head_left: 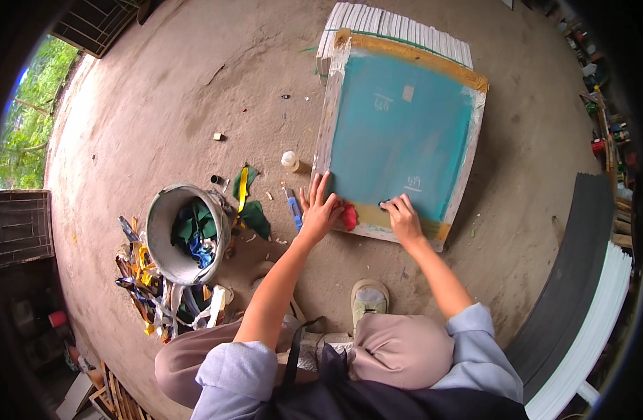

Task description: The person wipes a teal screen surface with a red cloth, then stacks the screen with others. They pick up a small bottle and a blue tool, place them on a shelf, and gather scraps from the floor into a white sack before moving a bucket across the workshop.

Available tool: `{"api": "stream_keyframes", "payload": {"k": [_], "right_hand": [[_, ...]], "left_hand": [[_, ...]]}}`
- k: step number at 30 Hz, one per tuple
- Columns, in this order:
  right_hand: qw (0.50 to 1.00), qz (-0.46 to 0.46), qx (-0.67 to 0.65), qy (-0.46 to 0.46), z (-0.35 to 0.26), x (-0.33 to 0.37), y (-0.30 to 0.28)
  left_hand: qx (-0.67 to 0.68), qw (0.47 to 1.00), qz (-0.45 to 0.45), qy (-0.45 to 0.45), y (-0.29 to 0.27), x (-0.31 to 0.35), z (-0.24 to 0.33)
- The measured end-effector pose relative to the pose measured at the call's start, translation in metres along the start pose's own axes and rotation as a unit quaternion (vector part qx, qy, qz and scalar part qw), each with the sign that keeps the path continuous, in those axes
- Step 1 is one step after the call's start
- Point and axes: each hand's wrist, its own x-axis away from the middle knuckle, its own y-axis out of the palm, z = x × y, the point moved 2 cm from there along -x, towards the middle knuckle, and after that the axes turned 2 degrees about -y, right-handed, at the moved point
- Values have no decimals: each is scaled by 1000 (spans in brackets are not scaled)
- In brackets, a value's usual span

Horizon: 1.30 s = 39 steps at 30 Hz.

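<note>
A screen-printing frame (405,140) with teal mesh and pale, taped wooden edges lies in front of me, its far end against a stack of white strips. My left hand (319,210) rests with fingers spread on its near left corner. Beside that thumb is a crumpled red piece (348,217), perhaps cloth. My right hand (404,219) is closed in a pinch at the near edge of the teal area, on a small dark piece (384,204) whose kind I cannot make out. Pale marks (413,183) show on the mesh just beyond it.
Left of the frame stand a small white bottle (290,161) and a blue utility knife (293,208). A grey bucket (156,234) holds green and blue scraps, with more scraps (143,269) heaped around it. Bundled white strips (395,35) lie at the far end; long dark panels (573,259) at right.
</note>
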Motion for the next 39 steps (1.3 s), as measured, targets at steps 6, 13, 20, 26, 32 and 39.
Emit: {"api": "stream_keyframes", "payload": {"k": [6,13,20,26,32,39], "right_hand": [[984,98,94,113,24,-56,-18],[950,-177,-206,152,-87,9,28],[818,-101,-469,318,-116,-68,-24],[751,-170,-588,247,-169,-120,-134],[787,-88,-519,322,-132,-114,-212],[832,4,-323,451,26,-27,-224]], "left_hand": [[32,999,0,-1,-7,6,-3],[244,960,-23,-137,-49,20,-1],[267,961,48,-59,-157,20,32],[298,952,15,68,-233,-3,89],[147,980,-56,125,-249,-19,101],[25,994,-103,28,-167,-61,62]]}}
